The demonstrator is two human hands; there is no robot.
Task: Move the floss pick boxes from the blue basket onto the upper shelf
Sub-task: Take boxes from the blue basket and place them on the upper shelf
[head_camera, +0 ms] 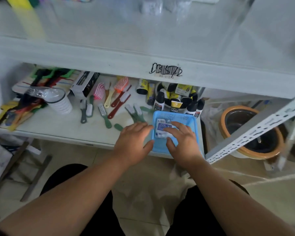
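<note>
The right hand (182,142) is inside the basket (191,124), fingers spread and only slightly bent. The fingertips (173,123) lie over the top floss box (161,127); the thumb (170,144) reaches under its near end. Whether they already pinch the box or only touch it cannot be told, as the picture is blurred there. The left hand (134,142) lies palm down at the basket's left wall, fingers straight and together, tips at or just over the rim, thumb (148,144) stretched toward the basket's near left corner. It holds nothing.

The floss boxes sit in the left half of the basket, white and blue, seemingly stacked; the count cannot be told. The right half of the basket floor is bare. The basket stands on the lower shelf (58,123) at its near right corner, its near rim at the shelf's front edge.

Just behind the basket stands a cluster of black-and-yellow bottles (175,97). To its left, green brushes (134,111) lie close to the left hand, with pink, orange and red brushes (119,92) farther back. A clear cup (60,101) and a black-and-white carton (85,84) stand well to the left.

The upper shelf (109,28) fills the top of the view, its front edge (167,72) bearing a scribbled-over barcode label. Its surface is mostly bare, with blurred clear packets (153,5) at the back and a yellow item (20,2) at far left. A perforated white upright (255,128) slants down right of the basket; beyond it is a brown-rimmed pot (228,114).
</note>
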